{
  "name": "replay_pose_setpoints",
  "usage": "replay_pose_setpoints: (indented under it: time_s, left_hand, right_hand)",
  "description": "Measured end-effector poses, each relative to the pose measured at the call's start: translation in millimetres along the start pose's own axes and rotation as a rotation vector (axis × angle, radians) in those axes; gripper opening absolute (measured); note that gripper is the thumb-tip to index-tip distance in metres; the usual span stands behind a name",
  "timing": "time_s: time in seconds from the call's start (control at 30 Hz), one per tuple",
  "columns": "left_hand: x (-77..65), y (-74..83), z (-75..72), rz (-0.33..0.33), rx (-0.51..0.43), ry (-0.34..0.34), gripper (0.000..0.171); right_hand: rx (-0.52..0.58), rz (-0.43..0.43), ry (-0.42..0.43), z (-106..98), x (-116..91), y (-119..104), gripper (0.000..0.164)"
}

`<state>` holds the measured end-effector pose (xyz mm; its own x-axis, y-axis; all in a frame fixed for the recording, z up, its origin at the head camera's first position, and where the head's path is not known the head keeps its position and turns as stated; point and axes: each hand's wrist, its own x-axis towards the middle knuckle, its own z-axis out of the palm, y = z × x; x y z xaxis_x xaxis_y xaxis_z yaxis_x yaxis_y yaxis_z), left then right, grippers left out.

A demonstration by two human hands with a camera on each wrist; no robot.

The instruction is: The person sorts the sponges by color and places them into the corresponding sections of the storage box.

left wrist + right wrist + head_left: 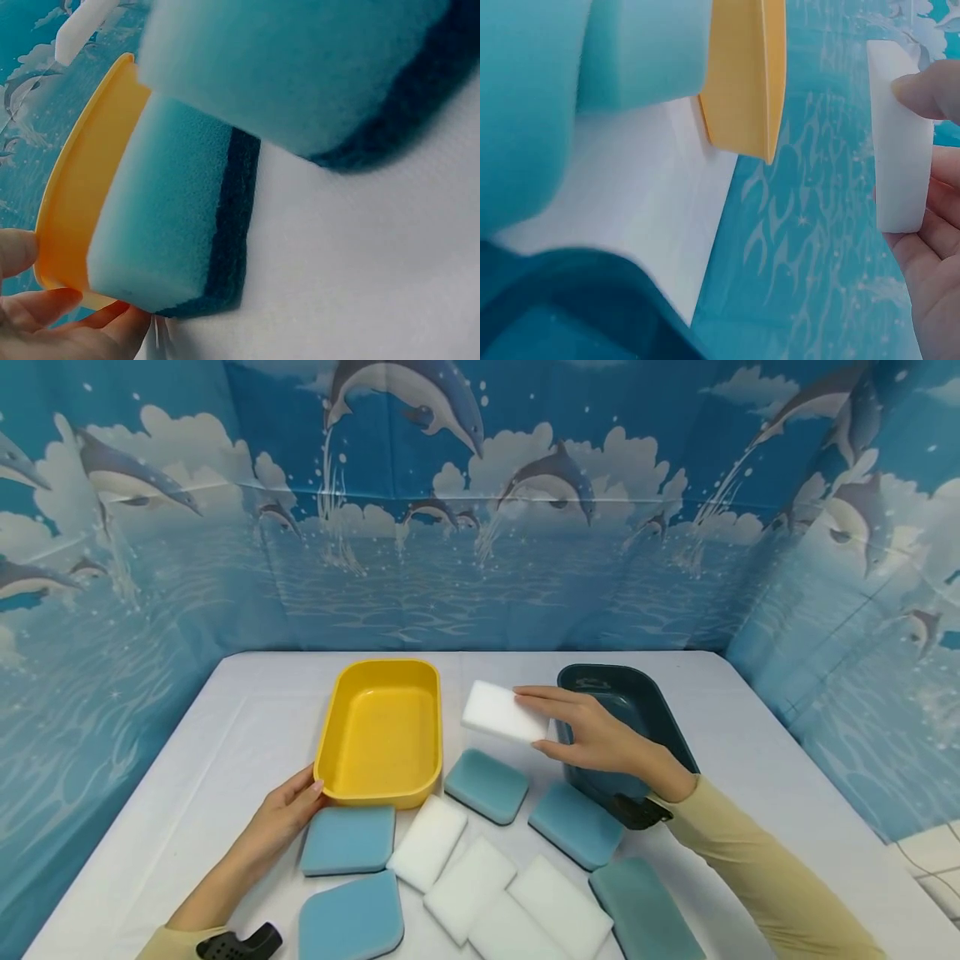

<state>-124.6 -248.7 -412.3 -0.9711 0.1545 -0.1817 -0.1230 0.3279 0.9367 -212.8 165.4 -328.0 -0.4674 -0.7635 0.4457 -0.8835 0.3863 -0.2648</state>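
My right hand [600,731] grips a white sponge block [501,710] between thumb and fingers, raised above the table beside the dark teal tub. The right wrist view shows the block [898,142] edge-on, thumb on one face and fingers on the other. At the near left corner of a yellow tub [380,800], my left hand [281,810] holds the tub's side, with the thumb at the rim. The left wrist view has its fingers [112,326] low on the wall, close to a blue sponge [172,210]. The yellow tub's inside shows bare.
The dark teal tub [678,727] stands at right, partly hidden by my right arm. Several blue and green sponges with dark undersides, among them a teal one [487,785], and several white blocks [468,889] lie in front. A dolphin-print curtain [480,585] backs the white table.
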Motion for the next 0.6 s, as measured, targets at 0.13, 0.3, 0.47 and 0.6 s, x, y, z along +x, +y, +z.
replay_pose_setpoints:
  time_s: [0.13,0.3,0.47,0.6]
  left_hand:
    - [-0.3,0.2,0.2,0.002,-0.009,0.001,0.066]
    - [0.0,0.4,0.5,-0.001,0.001,0.01,0.065]
    - [1.0,0.0,0.8,0.0,0.002,0.008,0.065]
    - [0.6,-0.6,1.2,0.008,-0.006,0.002,0.064]
  right_hand:
    - [0.022,-0.01,-0.017,5,10,-1,0.059]
    - [0.052,0.002,-0.035,8,25,0,0.059]
    - [0.08,0.013,-0.04,11,40,1,0.059]
    - [0.093,0.012,-0.044,15,49,1,0.058]
